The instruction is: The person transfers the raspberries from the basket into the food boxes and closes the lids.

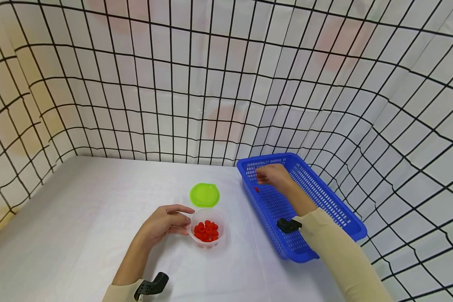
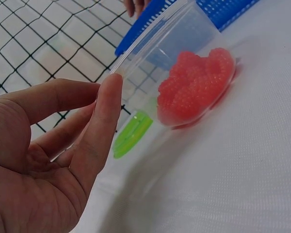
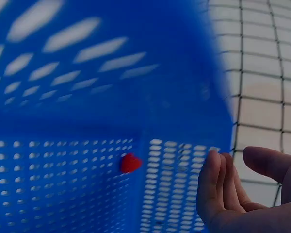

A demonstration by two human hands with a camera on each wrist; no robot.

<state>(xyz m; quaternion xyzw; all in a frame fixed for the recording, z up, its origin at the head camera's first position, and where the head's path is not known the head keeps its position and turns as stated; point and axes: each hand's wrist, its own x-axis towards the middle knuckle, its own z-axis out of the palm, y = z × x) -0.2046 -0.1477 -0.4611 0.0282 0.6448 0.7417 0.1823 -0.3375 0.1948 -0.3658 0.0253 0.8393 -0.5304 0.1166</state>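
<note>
A clear round plastic tub (image 1: 208,213) stands on the white tabletop with several red raspberries (image 1: 206,231) inside. My left hand (image 1: 166,222) is at the tub's left side; its fingertips hold the rim, as the left wrist view shows close up. Over the far end of a blue plastic basket (image 1: 262,228) hovers my right hand (image 1: 273,174). Thumb and bent fingers stand apart there, with nothing seen between them. One red raspberry (image 3: 130,163) lies in the basket, near its corner. A bright green lid (image 1: 204,195) lies flat just beyond the tub.
Black grid netting (image 1: 211,84) over white sheeting surrounds the table at the back and sides. The basket stands at the right, close to that netting. White tabletop (image 1: 90,209) stretches out to the left of the tub.
</note>
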